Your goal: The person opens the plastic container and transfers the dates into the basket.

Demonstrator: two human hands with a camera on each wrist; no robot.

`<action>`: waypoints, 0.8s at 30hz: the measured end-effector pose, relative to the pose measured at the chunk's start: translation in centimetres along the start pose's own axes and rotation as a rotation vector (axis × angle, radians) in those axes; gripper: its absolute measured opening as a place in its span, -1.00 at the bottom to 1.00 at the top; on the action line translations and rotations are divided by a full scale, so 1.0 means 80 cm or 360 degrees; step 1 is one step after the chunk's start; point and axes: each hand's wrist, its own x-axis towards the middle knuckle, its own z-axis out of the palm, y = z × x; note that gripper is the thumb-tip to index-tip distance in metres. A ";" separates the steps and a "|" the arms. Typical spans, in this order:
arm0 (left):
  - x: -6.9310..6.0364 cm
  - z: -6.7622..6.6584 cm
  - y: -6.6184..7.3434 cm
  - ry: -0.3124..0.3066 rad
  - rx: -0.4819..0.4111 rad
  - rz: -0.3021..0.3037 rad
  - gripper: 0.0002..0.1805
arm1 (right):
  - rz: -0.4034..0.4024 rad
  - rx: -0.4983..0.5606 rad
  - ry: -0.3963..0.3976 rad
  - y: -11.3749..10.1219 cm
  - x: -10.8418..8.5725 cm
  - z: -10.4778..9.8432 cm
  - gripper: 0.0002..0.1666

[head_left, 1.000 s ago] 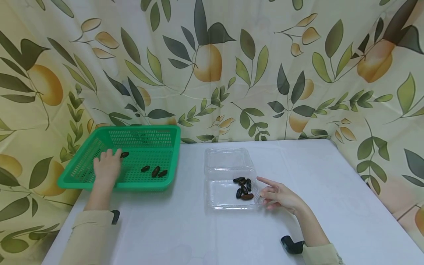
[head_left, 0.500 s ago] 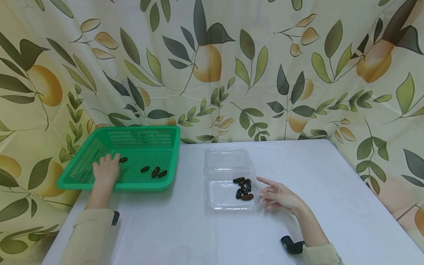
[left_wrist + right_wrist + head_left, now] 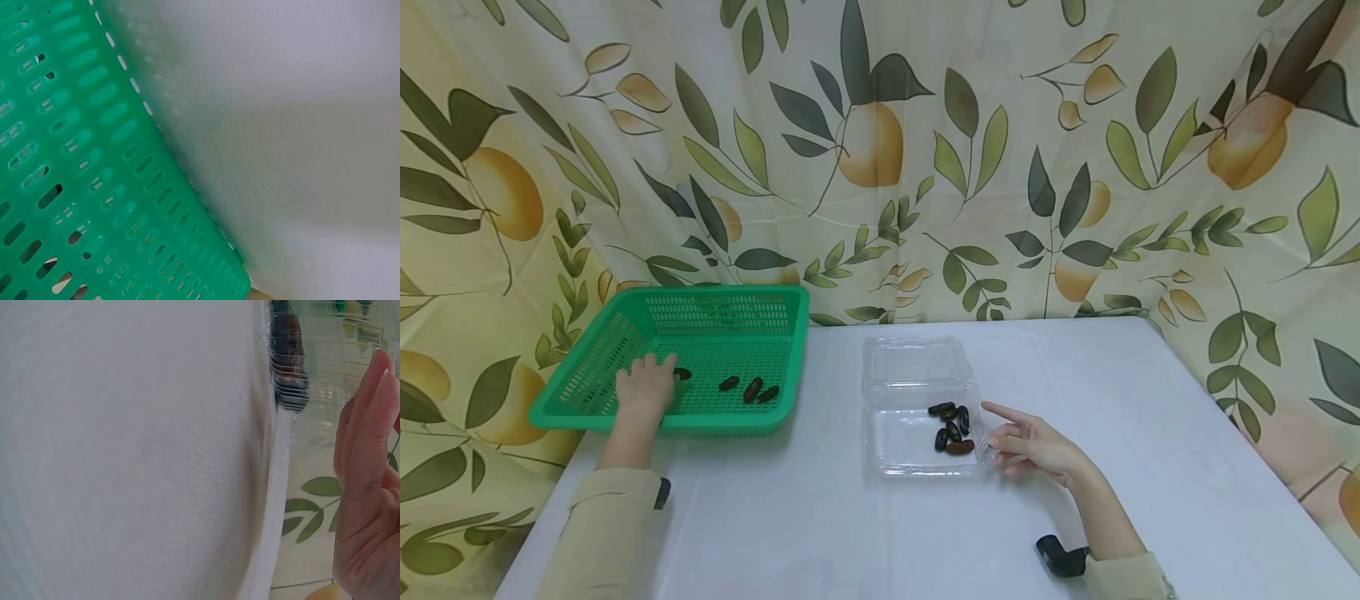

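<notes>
In the head view my left hand (image 3: 646, 387) reaches down into the green basket (image 3: 722, 421), its fingers bent at a dark brown date (image 3: 682, 374). The date shows beside the finger nearest it; the thumb and underside of the grip are hidden. My right hand (image 3: 1033, 446) is at the right side of a clear plastic clamshell box (image 3: 898, 437), index finger stretched out and the others slightly bent. Seen from the right wrist, its fingers are nearly straight beside the box wall. Several dates (image 3: 952, 430) lie in the box's near half.
Further dates (image 3: 752, 389) rest on the basket floor toward its right side. The box lid (image 3: 917, 358) is folded back, away from me. Both containers stand on a white-covered table (image 3: 820, 517) before a leaf-patterned curtain (image 3: 970, 208). The left wrist view shows mostly the basket's slotted wall (image 3: 94, 156).
My left fingers have drawn toward the near side of the basket and curled more, and the date at them has shifted nearer with them. My right hand has stayed still.
</notes>
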 end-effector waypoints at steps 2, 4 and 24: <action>0.000 0.000 0.000 0.0005 -0.0011 0.0007 -0.52 | 0.0002 -0.0001 0.0004 0.000 0.000 0.000 -0.13; -0.001 0.000 0.001 0.0015 -0.0026 0.0010 -0.53 | 0.0003 -0.0001 0.0004 0.000 0.000 0.000 -0.13; 0.003 -0.009 0.015 0.0188 -0.0124 0.0056 -0.53 | 0.0005 -0.0009 0.0006 0.001 0.000 0.000 -0.14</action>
